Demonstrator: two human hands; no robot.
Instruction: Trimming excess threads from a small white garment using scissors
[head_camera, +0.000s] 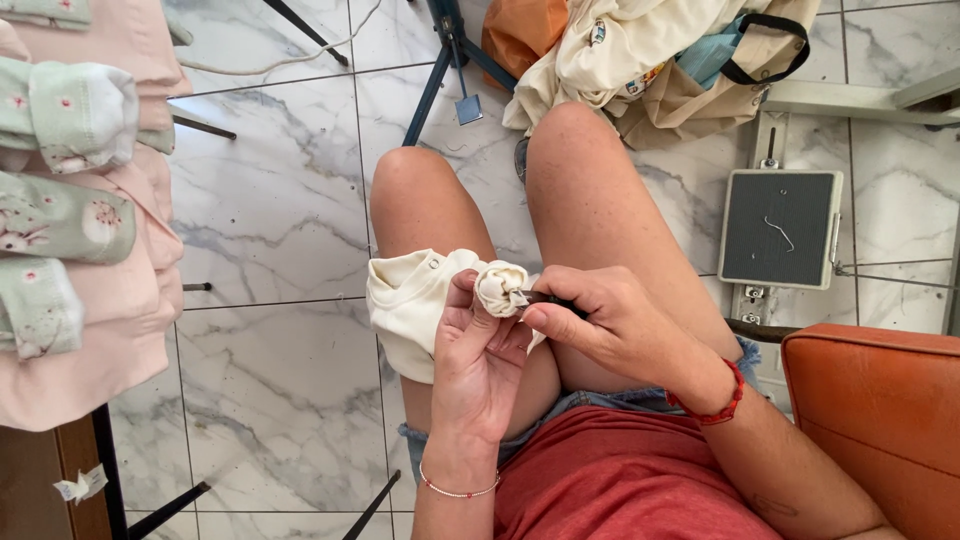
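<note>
My left hand grips a small cream garment with a snap fastener, bunching part of the fabric into a knob above my lap. My right hand pinches a small dark-handled tool, its metal tip touching the bunched fabric. The rest of the garment hangs over my left knee. I sit with bare knees over a marble tile floor. A red bracelet is on my right wrist and a thin beaded one on my left.
A table at left holds pink fabric and folded green floral pieces. A grey sewing-machine pedal lies right. A pile of cream cloth and bags lies ahead. An orange seat is at right.
</note>
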